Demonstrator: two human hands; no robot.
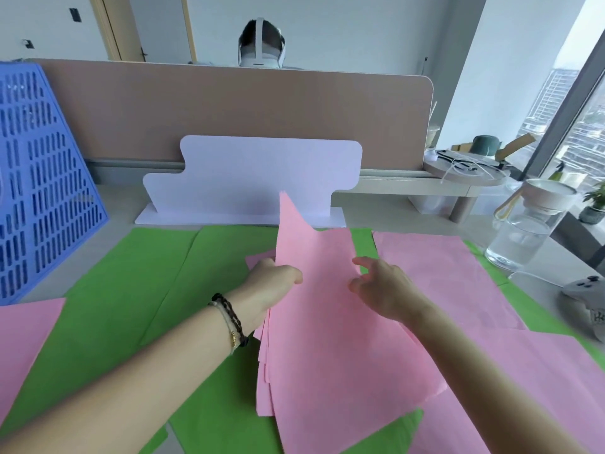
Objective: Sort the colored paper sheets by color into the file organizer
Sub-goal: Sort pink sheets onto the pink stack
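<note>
Two hands meet at a stack of pink sheets in the middle of the desk. The left hand grips the stack's left edge, fingers curled out of sight behind the paper and the thumb side toward the camera, so the top sheets stand tilted with one corner pointing up. The right hand hovers just right of that grip with its fingers loosely spread and slack; it holds nothing, and whether the fingertips touch the pink surface cannot be told.

Both forearms reach in from the near edge and converge on the stack. The left wrist wears dark and pale braided bracelets.

Under the grip and spreading to its left lie green sheets. More pink sheets lie flat to the right of the hands, and another pink sheet sits at the near left. Far left of the grip stands the blue perforated file organizer. Beyond the raised corner stands a white stepped divider, backed by a tan desk partition, behind which a person's head with a white headset shows. To the far right are a glass jar, a grey controller and a window.
</note>
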